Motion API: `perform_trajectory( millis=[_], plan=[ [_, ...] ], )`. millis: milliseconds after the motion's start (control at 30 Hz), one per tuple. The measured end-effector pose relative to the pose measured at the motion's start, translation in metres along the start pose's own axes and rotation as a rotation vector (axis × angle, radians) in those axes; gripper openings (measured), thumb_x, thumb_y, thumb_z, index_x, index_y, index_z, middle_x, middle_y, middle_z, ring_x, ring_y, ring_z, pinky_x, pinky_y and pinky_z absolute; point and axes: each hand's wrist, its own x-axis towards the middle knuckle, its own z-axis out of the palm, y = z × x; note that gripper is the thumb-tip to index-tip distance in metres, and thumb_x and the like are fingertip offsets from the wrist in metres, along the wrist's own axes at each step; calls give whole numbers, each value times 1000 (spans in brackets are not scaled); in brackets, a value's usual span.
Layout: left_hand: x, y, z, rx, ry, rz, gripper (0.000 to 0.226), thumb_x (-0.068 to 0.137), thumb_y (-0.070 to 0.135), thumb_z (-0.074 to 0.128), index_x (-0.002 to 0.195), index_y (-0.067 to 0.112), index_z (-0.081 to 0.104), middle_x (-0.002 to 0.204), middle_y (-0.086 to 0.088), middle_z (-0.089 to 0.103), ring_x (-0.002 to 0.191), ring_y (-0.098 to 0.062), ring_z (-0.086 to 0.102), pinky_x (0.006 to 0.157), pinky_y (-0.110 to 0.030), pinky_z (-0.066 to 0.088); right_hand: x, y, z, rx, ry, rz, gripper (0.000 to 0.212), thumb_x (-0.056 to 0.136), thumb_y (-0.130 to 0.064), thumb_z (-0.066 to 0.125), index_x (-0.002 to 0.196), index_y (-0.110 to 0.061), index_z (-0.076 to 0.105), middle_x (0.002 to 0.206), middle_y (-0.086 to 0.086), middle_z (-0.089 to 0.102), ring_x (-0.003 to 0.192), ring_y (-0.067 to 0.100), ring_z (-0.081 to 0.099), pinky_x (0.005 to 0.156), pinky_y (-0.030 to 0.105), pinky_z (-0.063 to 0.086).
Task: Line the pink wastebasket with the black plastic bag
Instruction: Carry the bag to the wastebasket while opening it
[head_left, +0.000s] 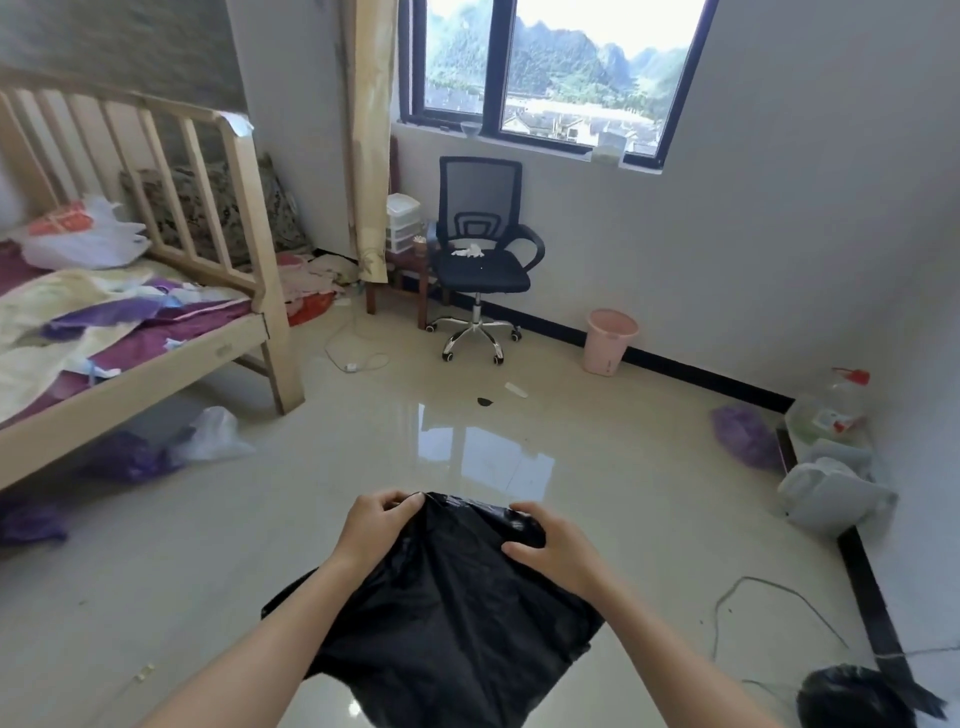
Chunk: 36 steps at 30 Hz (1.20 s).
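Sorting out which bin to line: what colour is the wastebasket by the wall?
Pink: the wastebasket, seen in the head view, right of the office chair.

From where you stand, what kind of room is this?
Most likely a bedroom in a home: a wooden bed with rumpled bedding stands on the left, an office chair sits under the window, and clothes lie on the floor.

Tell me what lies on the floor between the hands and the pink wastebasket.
Head view: mostly bare glossy floor between the hands and the pink wastebasket. Only a small dark scrap and a white scrap lie there.
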Motion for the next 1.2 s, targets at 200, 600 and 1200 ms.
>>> perform_trajectory(
  millis=[200,600,1200],
  plan=[
    [121,6,-3,-33,-93,-2,23,87,19,59,71,6,68,68,-3,63,67,-15,56,64,-22,42,108,-1,-16,13,76,97,45,83,-22,65,126,-21,50,114,2,59,100,13,51,81,19,34],
    [322,49,58,-31,-326,7,36,89,18,54,54,10,55,48,8,47,52,-11,40,46,-11,33,248,22,-97,70,285,334,39,83,-22,63,122,-17,54,97,0,56,88,16,54,78,21,40],
    [591,117,218,12,-171,3,31,88,22,57,74,-4,65,66,-7,56,65,-18,47,62,-31,34,502,146,-266,74,258,241,36,91,-31,53,123,-15,53,121,4,57,111,17,52,97,28,40]
  ],
)
